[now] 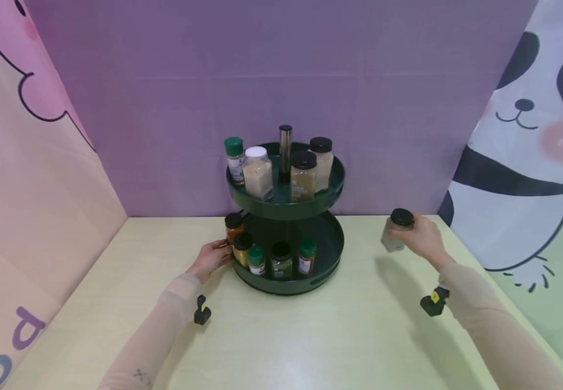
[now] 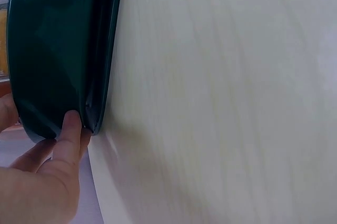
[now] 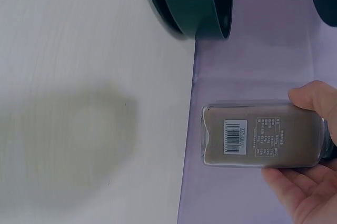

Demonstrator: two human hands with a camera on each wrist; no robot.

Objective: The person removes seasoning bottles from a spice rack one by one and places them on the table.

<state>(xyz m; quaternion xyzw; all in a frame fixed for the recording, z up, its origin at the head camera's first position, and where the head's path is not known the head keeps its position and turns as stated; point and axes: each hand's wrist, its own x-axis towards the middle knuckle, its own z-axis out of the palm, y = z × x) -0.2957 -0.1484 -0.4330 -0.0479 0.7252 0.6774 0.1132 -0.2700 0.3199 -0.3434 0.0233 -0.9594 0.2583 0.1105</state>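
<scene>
A dark green two-tier rack (image 1: 286,208) stands at the back of the table. My left hand (image 1: 210,259) touches the outer wall of its lower tier (image 1: 322,273) on the left side. In the left wrist view a straight finger (image 2: 68,134) presses against that green wall (image 2: 58,50). My right hand (image 1: 423,238) holds a clear spice jar (image 1: 394,234) with a black lid, lifted off the table to the right of the rack. In the right wrist view the jar (image 3: 258,134), filled with brownish powder, lies between the fingers (image 3: 308,192) and the thumb.
The upper tier carries a green-lidded jar (image 1: 235,160), a white-lidded jar (image 1: 258,173) and two black-lidded jars (image 1: 303,176) around a metal post (image 1: 285,151). Several small jars (image 1: 281,260) stand in the lower tier. The pale wooden table (image 1: 311,336) is bounded by cloth backdrops.
</scene>
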